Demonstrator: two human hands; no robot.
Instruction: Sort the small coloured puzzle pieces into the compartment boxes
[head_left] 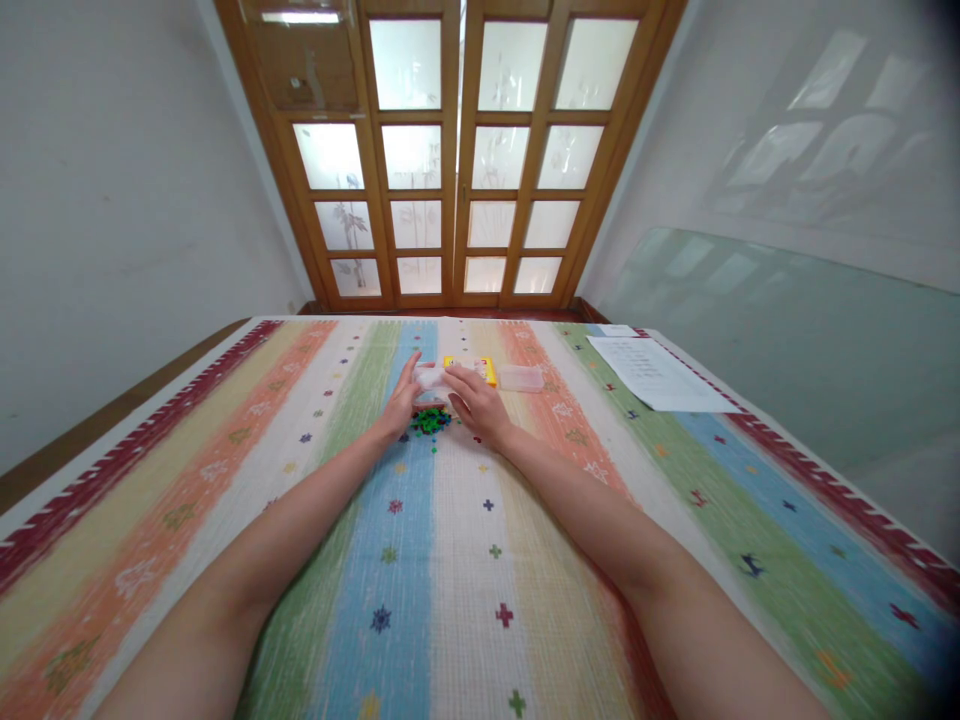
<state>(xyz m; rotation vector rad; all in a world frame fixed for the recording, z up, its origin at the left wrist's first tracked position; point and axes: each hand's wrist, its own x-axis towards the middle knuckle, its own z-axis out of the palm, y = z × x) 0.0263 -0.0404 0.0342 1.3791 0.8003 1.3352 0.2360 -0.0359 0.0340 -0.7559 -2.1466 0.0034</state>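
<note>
A clear, whitish plastic box (430,378) is held between my two hands, tilted above the tablecloth. My left hand (400,404) grips its left side, with one finger pointing up and away. My right hand (480,406) has its fingers bent over the right side of the box. Just below the box lies a heap of small green and dark blue pieces (431,421), with a few loose ones around it. What the pieces are is too small to tell. A yellow box (486,366) with a printed top is behind my right hand, partly covered by it.
A clear plastic tray or lid (521,378) lies right of the yellow box. Printed paper sheets (660,375) rest at the table's right side. The striped tablecloth (465,560) covers the table. A glass panel (780,350) leans on the right wall; wooden glazed doors (460,200) stand beyond.
</note>
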